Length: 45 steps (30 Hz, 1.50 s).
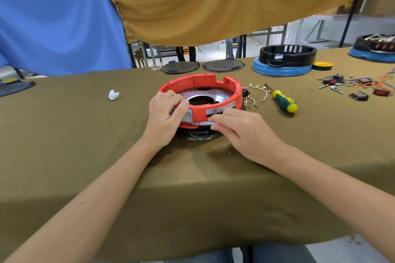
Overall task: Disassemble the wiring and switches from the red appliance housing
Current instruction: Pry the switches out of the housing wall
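You have the red housing [201, 100] in front of you on the olive table cloth [85, 134], sitting on a dark base that shows just below its near wall. Both your hands are at this near wall. Your left hand [164, 117] is curled over the rim, with the thumb pressing on a grey panel piece [188, 116] on the outside; it holds the housing and this piece together. Your right hand [241, 130] is just beside it, and its fingertips pinch the grey strip [205, 123] that runs along the lower edge, under the white label [218, 111].

I judge that you are at the step of freeing the switch panel from the wall. Whether it is already loose, I cannot tell.

The next move probably needs a steady hold from the left hand while the right one pulls or pries the strip outward, toward you. If it does not give, the screwdriver [283, 100] lies to the right of your right hand, past some loose wires [256, 92]. Further right, well apart from your grip, lie removed switches and wiring [359, 87], so part of this kind of work seems done.
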### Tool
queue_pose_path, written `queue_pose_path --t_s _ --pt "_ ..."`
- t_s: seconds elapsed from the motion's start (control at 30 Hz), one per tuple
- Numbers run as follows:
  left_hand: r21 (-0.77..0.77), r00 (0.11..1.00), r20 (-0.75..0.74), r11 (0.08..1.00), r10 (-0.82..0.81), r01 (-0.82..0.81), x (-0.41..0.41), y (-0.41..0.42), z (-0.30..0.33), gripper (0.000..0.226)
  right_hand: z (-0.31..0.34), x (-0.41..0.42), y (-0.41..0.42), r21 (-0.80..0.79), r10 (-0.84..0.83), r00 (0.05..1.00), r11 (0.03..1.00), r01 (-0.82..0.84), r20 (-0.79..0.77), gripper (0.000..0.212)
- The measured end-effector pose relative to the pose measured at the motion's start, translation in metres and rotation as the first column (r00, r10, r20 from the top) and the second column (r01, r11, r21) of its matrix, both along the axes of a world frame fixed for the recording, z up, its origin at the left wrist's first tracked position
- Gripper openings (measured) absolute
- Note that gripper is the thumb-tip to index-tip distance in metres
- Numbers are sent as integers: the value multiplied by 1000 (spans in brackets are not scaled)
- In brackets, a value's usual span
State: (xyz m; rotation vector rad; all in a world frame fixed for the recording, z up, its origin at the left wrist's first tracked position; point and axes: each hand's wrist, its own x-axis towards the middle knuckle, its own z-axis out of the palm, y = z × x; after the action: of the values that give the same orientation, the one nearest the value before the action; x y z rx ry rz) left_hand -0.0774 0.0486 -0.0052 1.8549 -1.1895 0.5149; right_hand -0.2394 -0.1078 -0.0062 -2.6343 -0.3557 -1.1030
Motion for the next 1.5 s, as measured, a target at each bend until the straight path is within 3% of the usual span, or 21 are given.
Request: queue_pose_path --t_s 0.47,0.6,0.77,0.83,1.13,1.5 --pt "-1 1000 16 1000 17 -17 3 -2 -2 33 -1 4 2 20 -50 996 999 49 71 21" --pt "9 1000 9 1000 19 -20 4 -2 -2 32 6 9 -5 -62 -39 995 997 45 91 27" --pt "4 1000 5 1000 24 -24 4 -1 -3 34 5 9 -13 -385 -37 973 915 125 228 23" --pt "7 1000 10 1000 23 -23 4 -1 -2 35 -2 9 -13 -421 -33 963 895 148 268 23" --pt "27 1000 -4 999 27 -27 5 -1 -3 36 -3 11 -17 -239 -29 978 968 80 207 28" --pt "28 999 -1 999 33 -33 3 -2 -2 32 -9 14 -17 -157 -57 972 983 94 229 22"
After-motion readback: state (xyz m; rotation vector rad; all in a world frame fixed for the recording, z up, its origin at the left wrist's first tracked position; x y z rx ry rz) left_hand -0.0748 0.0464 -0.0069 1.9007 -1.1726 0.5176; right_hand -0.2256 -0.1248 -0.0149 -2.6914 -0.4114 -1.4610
